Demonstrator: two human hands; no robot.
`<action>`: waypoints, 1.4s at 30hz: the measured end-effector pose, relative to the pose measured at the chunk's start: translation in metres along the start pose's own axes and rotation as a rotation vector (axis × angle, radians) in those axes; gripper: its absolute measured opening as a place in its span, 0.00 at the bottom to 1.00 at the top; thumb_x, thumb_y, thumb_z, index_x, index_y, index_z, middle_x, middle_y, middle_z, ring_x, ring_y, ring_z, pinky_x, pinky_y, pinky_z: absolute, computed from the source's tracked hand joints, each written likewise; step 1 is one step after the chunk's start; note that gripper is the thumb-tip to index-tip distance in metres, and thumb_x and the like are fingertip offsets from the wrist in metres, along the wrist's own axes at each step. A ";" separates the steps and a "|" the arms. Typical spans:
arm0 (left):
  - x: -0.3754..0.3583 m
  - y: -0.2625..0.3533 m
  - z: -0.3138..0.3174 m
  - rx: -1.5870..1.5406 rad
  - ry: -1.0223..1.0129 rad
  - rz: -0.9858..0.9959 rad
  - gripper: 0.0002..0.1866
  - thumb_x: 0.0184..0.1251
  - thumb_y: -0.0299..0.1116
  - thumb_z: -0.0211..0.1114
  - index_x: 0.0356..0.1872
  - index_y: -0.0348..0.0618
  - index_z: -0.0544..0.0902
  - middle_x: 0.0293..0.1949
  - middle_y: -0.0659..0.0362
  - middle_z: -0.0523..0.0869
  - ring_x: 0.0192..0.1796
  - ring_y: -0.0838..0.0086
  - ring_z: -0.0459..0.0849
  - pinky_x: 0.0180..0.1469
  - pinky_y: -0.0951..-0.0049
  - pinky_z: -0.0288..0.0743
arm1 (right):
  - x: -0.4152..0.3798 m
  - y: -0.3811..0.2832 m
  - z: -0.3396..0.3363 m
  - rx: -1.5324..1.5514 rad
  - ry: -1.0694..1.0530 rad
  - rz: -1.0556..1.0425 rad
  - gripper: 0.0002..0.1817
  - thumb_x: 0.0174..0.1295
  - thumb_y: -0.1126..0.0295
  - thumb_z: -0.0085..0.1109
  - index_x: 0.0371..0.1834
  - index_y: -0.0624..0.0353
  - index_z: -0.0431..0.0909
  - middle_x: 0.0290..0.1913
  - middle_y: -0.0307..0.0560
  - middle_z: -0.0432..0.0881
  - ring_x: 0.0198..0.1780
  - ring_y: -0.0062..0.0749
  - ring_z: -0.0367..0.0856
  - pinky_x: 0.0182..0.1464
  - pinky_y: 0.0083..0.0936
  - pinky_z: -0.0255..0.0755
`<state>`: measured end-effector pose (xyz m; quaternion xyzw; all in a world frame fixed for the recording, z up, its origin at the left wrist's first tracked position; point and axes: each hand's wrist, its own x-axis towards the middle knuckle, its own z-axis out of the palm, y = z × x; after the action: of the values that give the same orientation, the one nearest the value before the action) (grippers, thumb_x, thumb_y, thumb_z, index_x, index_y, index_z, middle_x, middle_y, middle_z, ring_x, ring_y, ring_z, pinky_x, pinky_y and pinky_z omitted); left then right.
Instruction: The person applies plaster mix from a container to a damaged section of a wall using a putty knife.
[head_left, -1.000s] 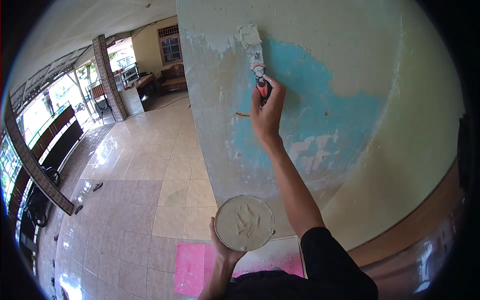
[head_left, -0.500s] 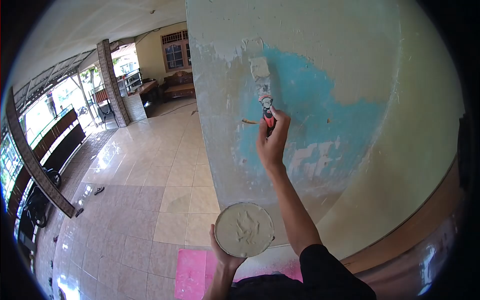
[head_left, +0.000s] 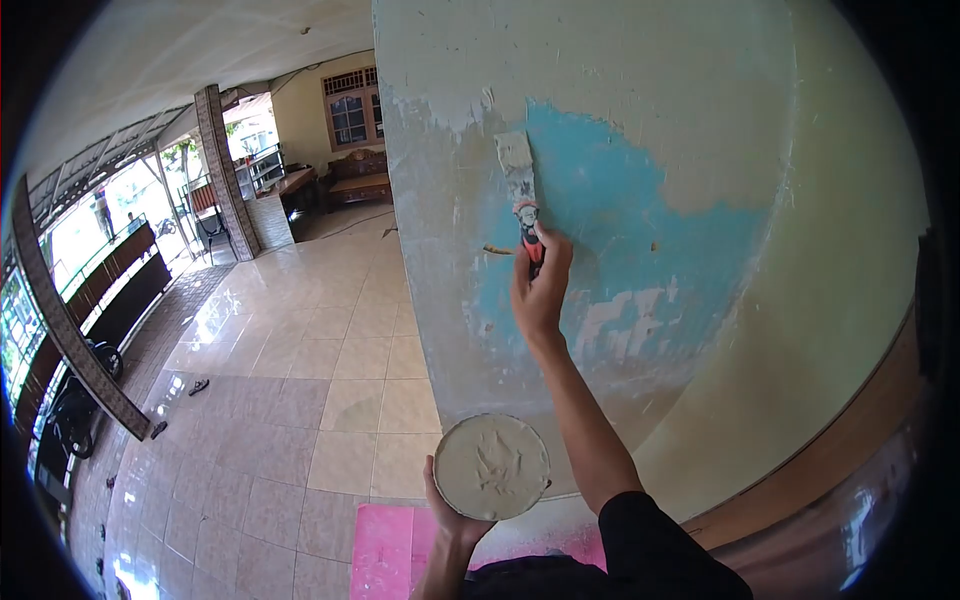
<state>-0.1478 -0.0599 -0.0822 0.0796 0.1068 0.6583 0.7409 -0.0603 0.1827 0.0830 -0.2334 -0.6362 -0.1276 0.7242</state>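
A scraper (head_left: 520,185) with a red and black handle is in my right hand (head_left: 541,283), its fingers wrapped round the handle. Pale paste covers the scraper's blade, which lies against the wall (head_left: 450,270) at the left edge of a blue patch (head_left: 590,170). Low in the view, my left hand (head_left: 455,510) holds up a round container of pale paste (head_left: 493,467) from below and from its left side. Ridges mark the surface of the paste.
A pink sheet (head_left: 382,535) lies at the foot of the wall. To the left are a tiled floor (head_left: 270,430), a sandal (head_left: 199,386), a pillar (head_left: 222,170) and a wooden bench (head_left: 357,178). A brown board (head_left: 800,460) runs along the lower right.
My right hand and the scraper have moved slightly down and left along the wall. The paste smear above the blade looks smaller. The container sits slightly lower in view.
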 end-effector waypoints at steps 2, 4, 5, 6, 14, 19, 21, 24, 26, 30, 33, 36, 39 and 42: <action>-0.001 0.001 0.002 -0.003 -0.014 0.005 0.42 0.65 0.71 0.42 0.72 0.52 0.65 0.69 0.56 0.69 0.69 0.55 0.68 0.66 0.44 0.65 | 0.001 0.000 -0.002 0.014 -0.001 0.003 0.22 0.63 0.81 0.57 0.61 0.65 0.67 0.51 0.58 0.69 0.54 0.52 0.68 0.56 0.42 0.63; -0.003 0.001 0.003 -0.005 -0.023 0.006 0.42 0.66 0.71 0.42 0.72 0.52 0.65 0.69 0.56 0.69 0.69 0.55 0.68 0.66 0.44 0.65 | 0.022 -0.005 -0.001 0.035 0.019 -0.071 0.22 0.63 0.81 0.57 0.62 0.66 0.67 0.52 0.58 0.69 0.54 0.52 0.69 0.56 0.42 0.64; -0.003 0.001 0.001 -0.023 -0.009 -0.006 0.42 0.66 0.71 0.42 0.72 0.52 0.65 0.69 0.56 0.68 0.69 0.55 0.68 0.67 0.44 0.64 | 0.034 -0.007 0.001 0.039 0.003 -0.064 0.22 0.64 0.81 0.56 0.62 0.66 0.66 0.52 0.57 0.68 0.54 0.51 0.69 0.56 0.41 0.64; -0.002 0.002 0.000 -0.040 0.002 -0.017 0.42 0.66 0.71 0.42 0.72 0.52 0.64 0.69 0.56 0.68 0.69 0.55 0.67 0.67 0.44 0.64 | 0.045 -0.011 0.004 0.038 0.004 -0.063 0.22 0.64 0.81 0.56 0.62 0.66 0.66 0.52 0.57 0.68 0.54 0.51 0.69 0.56 0.41 0.64; -0.003 0.003 0.000 -0.025 -0.001 0.006 0.43 0.65 0.72 0.43 0.72 0.52 0.64 0.69 0.55 0.68 0.69 0.55 0.68 0.67 0.44 0.65 | 0.054 -0.014 0.006 0.048 0.039 -0.053 0.22 0.66 0.79 0.55 0.63 0.67 0.64 0.51 0.57 0.68 0.51 0.47 0.73 0.51 0.37 0.70; -0.005 0.007 0.000 -0.022 -0.002 0.016 0.43 0.65 0.72 0.43 0.72 0.52 0.64 0.69 0.55 0.68 0.69 0.55 0.68 0.67 0.44 0.65 | 0.049 -0.019 0.001 0.220 -0.045 0.153 0.22 0.68 0.77 0.53 0.64 0.67 0.62 0.51 0.59 0.70 0.52 0.47 0.74 0.52 0.38 0.70; -0.005 0.008 0.002 -0.027 -0.010 0.019 0.43 0.65 0.71 0.43 0.72 0.51 0.64 0.69 0.55 0.68 0.69 0.54 0.68 0.67 0.43 0.64 | 0.051 -0.021 0.001 0.199 -0.093 0.134 0.22 0.69 0.76 0.52 0.64 0.68 0.62 0.51 0.61 0.70 0.52 0.49 0.75 0.54 0.38 0.70; -0.004 0.008 0.006 -0.027 -0.027 0.017 0.43 0.65 0.71 0.43 0.72 0.52 0.64 0.69 0.55 0.68 0.69 0.54 0.67 0.67 0.43 0.64 | 0.055 -0.018 0.007 0.114 -0.119 0.039 0.21 0.70 0.76 0.51 0.64 0.68 0.61 0.51 0.61 0.71 0.52 0.51 0.75 0.53 0.38 0.71; -0.002 0.007 0.006 -0.034 -0.034 -0.004 0.43 0.66 0.71 0.43 0.72 0.52 0.64 0.70 0.55 0.68 0.69 0.54 0.67 0.67 0.43 0.63 | 0.056 -0.016 0.011 0.102 -0.111 0.000 0.21 0.70 0.75 0.50 0.65 0.68 0.61 0.50 0.62 0.71 0.51 0.54 0.75 0.52 0.39 0.72; 0.001 0.005 0.001 -0.016 0.009 -0.009 0.42 0.66 0.71 0.43 0.72 0.53 0.64 0.70 0.56 0.68 0.70 0.55 0.67 0.67 0.44 0.63 | 0.042 -0.020 0.008 0.061 -0.167 0.062 0.20 0.71 0.76 0.50 0.64 0.68 0.62 0.50 0.64 0.71 0.51 0.57 0.75 0.51 0.41 0.72; 0.001 0.005 0.000 -0.021 -0.016 -0.035 0.42 0.66 0.71 0.43 0.72 0.53 0.65 0.70 0.56 0.68 0.70 0.55 0.67 0.67 0.44 0.64 | 0.007 -0.017 0.002 0.025 -0.208 0.091 0.20 0.71 0.76 0.50 0.64 0.68 0.62 0.50 0.64 0.72 0.51 0.56 0.76 0.52 0.40 0.72; 0.001 0.006 -0.002 -0.028 -0.017 -0.036 0.42 0.65 0.71 0.43 0.72 0.53 0.65 0.70 0.56 0.68 0.70 0.55 0.67 0.67 0.44 0.64 | -0.005 -0.017 -0.005 0.071 -0.219 0.125 0.20 0.71 0.74 0.51 0.63 0.69 0.62 0.52 0.65 0.74 0.54 0.56 0.77 0.55 0.39 0.70; -0.001 0.006 0.003 -0.025 -0.009 -0.027 0.42 0.65 0.71 0.43 0.72 0.54 0.65 0.70 0.56 0.68 0.69 0.55 0.67 0.67 0.44 0.64 | 0.021 -0.019 -0.005 0.110 -0.162 0.070 0.21 0.71 0.73 0.51 0.64 0.68 0.61 0.51 0.65 0.73 0.52 0.56 0.78 0.52 0.39 0.72; -0.001 0.006 0.001 -0.035 -0.003 -0.038 0.42 0.65 0.71 0.43 0.72 0.54 0.65 0.69 0.56 0.68 0.69 0.55 0.67 0.67 0.44 0.64 | 0.054 -0.024 -0.003 0.095 -0.133 0.018 0.21 0.71 0.74 0.51 0.65 0.67 0.61 0.51 0.65 0.74 0.50 0.59 0.79 0.48 0.42 0.74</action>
<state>-0.1533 -0.0603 -0.0801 0.0658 0.0955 0.6456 0.7548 -0.0609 0.1663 0.1400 -0.2123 -0.6861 -0.0751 0.6918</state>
